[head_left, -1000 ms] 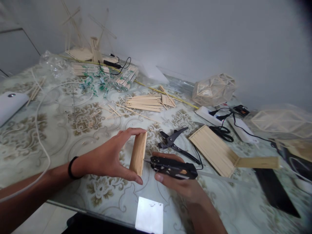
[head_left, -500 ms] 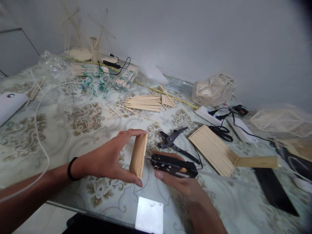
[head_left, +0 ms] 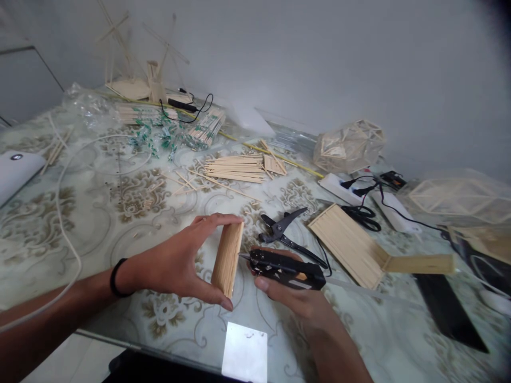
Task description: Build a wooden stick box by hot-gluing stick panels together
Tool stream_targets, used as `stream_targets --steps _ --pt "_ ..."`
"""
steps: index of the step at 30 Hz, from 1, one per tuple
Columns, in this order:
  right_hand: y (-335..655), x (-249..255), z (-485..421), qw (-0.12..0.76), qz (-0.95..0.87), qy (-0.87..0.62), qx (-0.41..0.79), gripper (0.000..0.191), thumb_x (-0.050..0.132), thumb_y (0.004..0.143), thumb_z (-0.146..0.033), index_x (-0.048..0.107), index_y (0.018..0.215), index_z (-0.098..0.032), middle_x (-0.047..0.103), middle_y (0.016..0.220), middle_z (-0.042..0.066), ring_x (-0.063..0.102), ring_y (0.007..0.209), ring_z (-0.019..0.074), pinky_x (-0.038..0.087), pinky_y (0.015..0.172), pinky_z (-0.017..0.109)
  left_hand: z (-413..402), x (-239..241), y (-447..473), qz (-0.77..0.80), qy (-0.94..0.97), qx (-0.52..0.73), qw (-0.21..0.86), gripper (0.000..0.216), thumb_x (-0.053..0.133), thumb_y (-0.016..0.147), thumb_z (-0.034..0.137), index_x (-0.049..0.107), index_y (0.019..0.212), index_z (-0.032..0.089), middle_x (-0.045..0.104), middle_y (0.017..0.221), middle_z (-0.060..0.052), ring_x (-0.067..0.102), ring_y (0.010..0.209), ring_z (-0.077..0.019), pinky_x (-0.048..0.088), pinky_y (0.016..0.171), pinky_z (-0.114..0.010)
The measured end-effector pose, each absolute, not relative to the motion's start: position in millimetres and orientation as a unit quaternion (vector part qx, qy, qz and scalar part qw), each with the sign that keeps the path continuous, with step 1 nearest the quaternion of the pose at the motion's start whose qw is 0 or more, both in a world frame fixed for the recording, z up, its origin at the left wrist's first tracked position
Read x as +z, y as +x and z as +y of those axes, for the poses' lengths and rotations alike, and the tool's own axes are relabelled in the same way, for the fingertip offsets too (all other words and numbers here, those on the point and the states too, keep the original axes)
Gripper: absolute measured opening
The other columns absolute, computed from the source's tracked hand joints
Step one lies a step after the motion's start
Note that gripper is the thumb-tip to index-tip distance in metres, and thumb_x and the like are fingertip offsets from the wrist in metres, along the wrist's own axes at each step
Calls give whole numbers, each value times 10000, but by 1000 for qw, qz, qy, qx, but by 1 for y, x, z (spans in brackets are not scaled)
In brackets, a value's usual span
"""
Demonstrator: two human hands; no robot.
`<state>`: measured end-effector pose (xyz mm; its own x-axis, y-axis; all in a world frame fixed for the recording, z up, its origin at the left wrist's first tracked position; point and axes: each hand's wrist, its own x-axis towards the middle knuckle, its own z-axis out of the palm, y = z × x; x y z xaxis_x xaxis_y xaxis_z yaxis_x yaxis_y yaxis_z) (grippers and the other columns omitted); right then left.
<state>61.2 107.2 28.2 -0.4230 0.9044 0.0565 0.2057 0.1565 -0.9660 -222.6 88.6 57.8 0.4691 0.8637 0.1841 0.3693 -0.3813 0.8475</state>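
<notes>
Pinches a flat, grained wood panel by its ends in left hand, lengthwise nearly twelve-to-six o'clock, and at its three o'clock clasps a blocky glue gun in right hand, metal-tipped toward nine.

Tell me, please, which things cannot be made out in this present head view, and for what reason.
All in the head view:
- Wooden panel, held by the left hand: its far face is turned away.
- Right hand: the black tool hides most of its fingers.
- Tool tip: too small to tell whether it touches the panel.
- White device: cut off by the left edge.
</notes>
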Motion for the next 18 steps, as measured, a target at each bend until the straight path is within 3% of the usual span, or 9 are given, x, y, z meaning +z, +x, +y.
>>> stream_targets --steps 13,18 --pt "57 35 100 348 -627 -449 534 452 918 814 -550 847 1191 -311 841 1210 90 795 1114 332 632 1053 522 87 58 -222 395 769 315 391 1120 999 692 521 358 1585 306 516 1610 -159 504 1502 -397 438 1254 -614" --pt "63 23 106 361 -657 -429 504 434 905 828 -531 849 1204 -323 851 1164 96 819 1043 328 674 980 510 87 57 -222 391 776 310 386 1120 995 696 524 349 1586 312 515 1607 -154 508 1491 -394 429 1254 -613"
